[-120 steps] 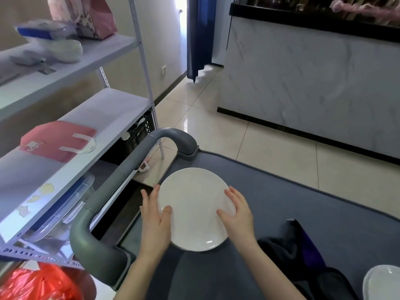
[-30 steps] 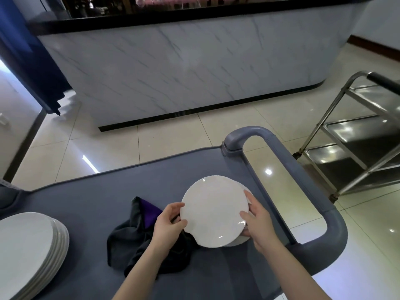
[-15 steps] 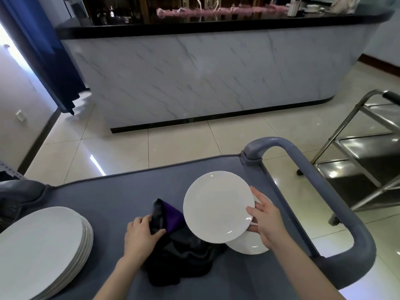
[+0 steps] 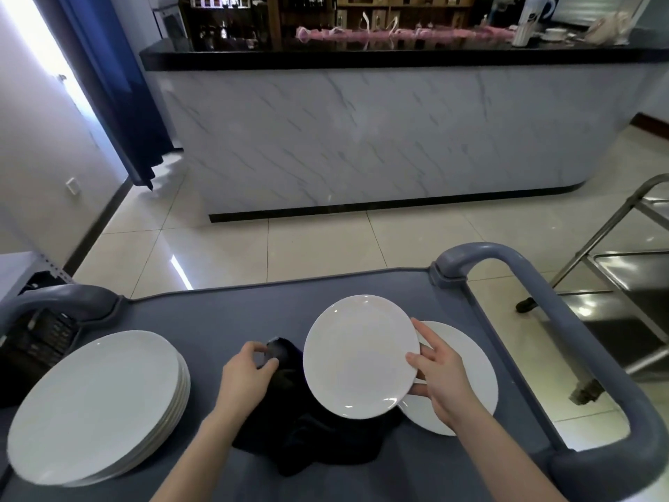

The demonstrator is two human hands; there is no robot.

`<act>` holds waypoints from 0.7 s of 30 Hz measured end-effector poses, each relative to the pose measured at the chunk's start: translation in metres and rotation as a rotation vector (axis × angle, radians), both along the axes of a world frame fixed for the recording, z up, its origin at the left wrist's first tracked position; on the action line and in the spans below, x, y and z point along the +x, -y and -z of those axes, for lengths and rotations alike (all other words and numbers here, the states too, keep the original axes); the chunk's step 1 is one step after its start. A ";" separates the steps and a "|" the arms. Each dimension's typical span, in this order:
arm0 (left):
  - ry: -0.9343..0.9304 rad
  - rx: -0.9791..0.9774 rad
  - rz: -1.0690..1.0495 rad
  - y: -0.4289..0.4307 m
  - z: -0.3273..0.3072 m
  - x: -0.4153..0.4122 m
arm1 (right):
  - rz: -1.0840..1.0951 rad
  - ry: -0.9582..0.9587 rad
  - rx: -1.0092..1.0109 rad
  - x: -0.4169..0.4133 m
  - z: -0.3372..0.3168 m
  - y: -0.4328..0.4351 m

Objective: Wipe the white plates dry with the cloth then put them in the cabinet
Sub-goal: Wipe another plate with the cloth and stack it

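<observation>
A grey-blue cart top (image 4: 224, 313) fills the lower view, with a thick curved handle (image 4: 564, 320) rising along its right edge and another at the far left. Beyond it lies a glossy pale tiled floor (image 4: 289, 244), then a long counter (image 4: 362, 139) with a marble-patterned front and a black top. A blue curtain (image 4: 119, 85) hangs by a bright opening at the left, and a steel trolley (image 4: 615, 255) stands to the right of the cart.

On the cart's left side sits a stack of white plates (image 4: 94, 400). A dark cloth (image 4: 325, 440) lies crumpled near the middle, and a single white plate (image 4: 474, 371) lies flat toward the right.

The left hand (image 4: 246, 378) reaches forward over the cloth, its fingers curled round a bunched fold at the cloth's far end. The right hand (image 4: 438, 371) grips the right rim of another white plate, the held plate (image 4: 358, 356), with the thumb on its upper face and the fingers underneath. This plate faces up, between the two hands, overlapping the cloth and the flat plate. It seems raised off the cart, though whether its near edge touches the cloth cannot be told.
</observation>
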State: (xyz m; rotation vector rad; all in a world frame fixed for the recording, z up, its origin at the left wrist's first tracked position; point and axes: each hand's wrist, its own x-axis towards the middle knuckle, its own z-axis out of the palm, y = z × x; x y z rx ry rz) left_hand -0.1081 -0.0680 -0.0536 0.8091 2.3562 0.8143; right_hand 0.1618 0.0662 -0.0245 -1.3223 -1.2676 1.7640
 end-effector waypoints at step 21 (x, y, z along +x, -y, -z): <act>-0.011 0.299 -0.079 0.048 -0.076 -0.017 | -0.114 -0.109 0.044 -0.041 -0.024 0.026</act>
